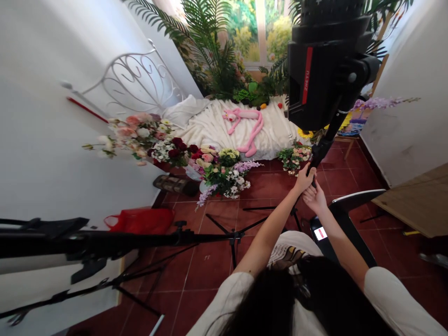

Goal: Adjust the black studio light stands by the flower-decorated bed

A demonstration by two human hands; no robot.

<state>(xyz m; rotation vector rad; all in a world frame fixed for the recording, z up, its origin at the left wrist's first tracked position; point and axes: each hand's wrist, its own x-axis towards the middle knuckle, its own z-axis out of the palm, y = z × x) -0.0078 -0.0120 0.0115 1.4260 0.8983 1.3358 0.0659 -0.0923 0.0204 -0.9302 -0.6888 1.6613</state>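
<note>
Both of my hands are wrapped round the black stand [326,145] that carries a large black studio light [304,79]. My left hand [305,179] is the higher one, closed on the stand just below a clamp. Directly beneath it and touching, my right hand [314,196] is closed on the lower part. The light hangs at the upper right, above and in front of my hands. Part of each hand's fingers is hidden behind the stand and the other hand.
A black chair [353,224] stands at my right. Tripod legs [234,234] spread over the red tiles, and another black stand [140,242] crosses the left. Ahead, a pink plush toy [247,114] lies on a white cloth [206,126] behind flowers [224,172].
</note>
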